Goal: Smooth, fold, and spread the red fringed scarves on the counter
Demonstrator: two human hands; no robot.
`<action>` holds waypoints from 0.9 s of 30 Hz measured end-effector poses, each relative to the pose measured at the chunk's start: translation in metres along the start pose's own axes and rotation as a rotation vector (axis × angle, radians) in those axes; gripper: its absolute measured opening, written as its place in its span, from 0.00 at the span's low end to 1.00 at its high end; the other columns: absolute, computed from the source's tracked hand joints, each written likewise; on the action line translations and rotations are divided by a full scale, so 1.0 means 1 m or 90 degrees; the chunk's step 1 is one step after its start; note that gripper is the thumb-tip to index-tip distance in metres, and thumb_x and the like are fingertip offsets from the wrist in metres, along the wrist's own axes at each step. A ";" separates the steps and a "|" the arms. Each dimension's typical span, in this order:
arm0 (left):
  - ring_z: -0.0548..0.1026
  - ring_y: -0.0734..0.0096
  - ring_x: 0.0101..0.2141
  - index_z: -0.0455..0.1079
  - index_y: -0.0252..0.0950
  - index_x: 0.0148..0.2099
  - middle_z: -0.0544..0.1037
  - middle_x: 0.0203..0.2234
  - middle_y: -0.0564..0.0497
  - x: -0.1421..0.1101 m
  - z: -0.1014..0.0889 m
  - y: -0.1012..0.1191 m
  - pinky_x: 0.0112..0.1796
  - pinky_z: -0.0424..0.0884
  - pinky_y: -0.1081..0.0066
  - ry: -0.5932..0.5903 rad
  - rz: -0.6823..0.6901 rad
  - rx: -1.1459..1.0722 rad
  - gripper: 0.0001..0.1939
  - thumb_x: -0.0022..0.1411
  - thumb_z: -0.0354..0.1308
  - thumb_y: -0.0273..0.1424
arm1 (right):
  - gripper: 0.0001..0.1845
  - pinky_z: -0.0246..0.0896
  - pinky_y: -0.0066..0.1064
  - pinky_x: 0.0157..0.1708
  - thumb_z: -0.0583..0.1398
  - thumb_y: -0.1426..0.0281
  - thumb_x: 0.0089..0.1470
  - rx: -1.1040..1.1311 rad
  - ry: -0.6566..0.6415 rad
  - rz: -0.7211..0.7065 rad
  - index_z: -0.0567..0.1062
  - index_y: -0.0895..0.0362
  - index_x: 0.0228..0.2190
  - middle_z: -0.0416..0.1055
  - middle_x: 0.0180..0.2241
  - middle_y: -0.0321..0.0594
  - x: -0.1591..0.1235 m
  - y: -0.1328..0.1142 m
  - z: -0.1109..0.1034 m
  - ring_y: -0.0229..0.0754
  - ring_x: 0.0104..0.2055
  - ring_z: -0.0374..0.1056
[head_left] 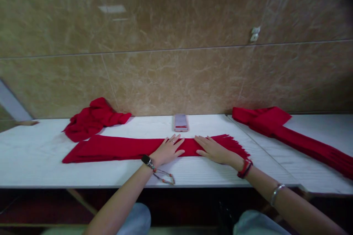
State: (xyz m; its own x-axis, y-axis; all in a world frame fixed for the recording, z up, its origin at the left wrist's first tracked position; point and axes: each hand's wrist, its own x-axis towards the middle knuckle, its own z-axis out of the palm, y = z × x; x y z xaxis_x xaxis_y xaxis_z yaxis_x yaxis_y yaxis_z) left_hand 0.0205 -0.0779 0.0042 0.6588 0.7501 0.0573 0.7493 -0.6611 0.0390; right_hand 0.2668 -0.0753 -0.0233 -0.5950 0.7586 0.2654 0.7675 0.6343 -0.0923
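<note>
1. Fringed red cloth (118, 148): matt textile, smooth across the body, rough at the stringy end.
2. Red cloth heap (88, 119), long red cloth (303, 143): likewise matt textile.
3. Tabletop (193, 174): white wood-grain finish, faint sheen.
4. Wall (165, 84): marbled, stone-look, glossy.
5. Phone screen (181, 120): smooth, glassy.
6. Bangle (276, 192): shiny, silver-toned metal.

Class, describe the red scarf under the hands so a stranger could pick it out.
Against the brown wall runs a white table bearing a phone. In front of the phone, the red scarf lies lengthwise beneath the left hand and right hand. Unlike the crumpled red cloth to the left and the bent red cloth to the right, it lies flat, its fringe spread at one end.
</note>
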 end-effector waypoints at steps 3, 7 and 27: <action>0.43 0.61 0.61 0.46 0.39 0.63 0.45 0.62 0.45 -0.002 -0.004 -0.001 0.56 0.45 0.57 -0.030 0.023 -0.007 0.29 0.65 0.34 0.47 | 0.27 0.48 0.49 0.55 0.46 0.61 0.58 0.014 0.031 0.032 0.60 0.62 0.55 0.59 0.55 0.53 0.003 0.008 -0.002 0.49 0.57 0.54; 0.50 0.63 0.59 0.48 0.39 0.63 0.51 0.61 0.46 0.003 -0.008 -0.004 0.56 0.48 0.59 -0.040 0.017 -0.027 0.27 0.66 0.34 0.44 | 0.19 0.56 0.39 0.51 0.48 0.70 0.57 0.040 0.037 0.103 0.69 0.62 0.47 0.68 0.47 0.51 0.012 0.021 -0.015 0.45 0.49 0.64; 0.72 0.67 0.37 0.68 0.34 0.39 0.75 0.34 0.48 0.050 -0.005 -0.022 0.40 0.67 0.70 0.123 -0.106 -0.148 0.09 0.60 0.47 0.24 | 0.11 0.56 0.26 0.33 0.51 0.76 0.54 -0.026 -0.066 0.202 0.73 0.59 0.32 0.74 0.32 0.43 0.030 0.024 -0.042 0.40 0.34 0.69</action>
State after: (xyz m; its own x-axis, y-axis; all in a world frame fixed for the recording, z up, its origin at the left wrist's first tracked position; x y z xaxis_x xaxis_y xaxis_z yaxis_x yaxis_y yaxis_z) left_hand 0.0366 -0.0260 0.0113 0.4866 0.8459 0.2185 0.7959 -0.5323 0.2884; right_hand 0.2773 -0.0432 0.0228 -0.3447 0.9297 0.1299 0.9261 0.3594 -0.1149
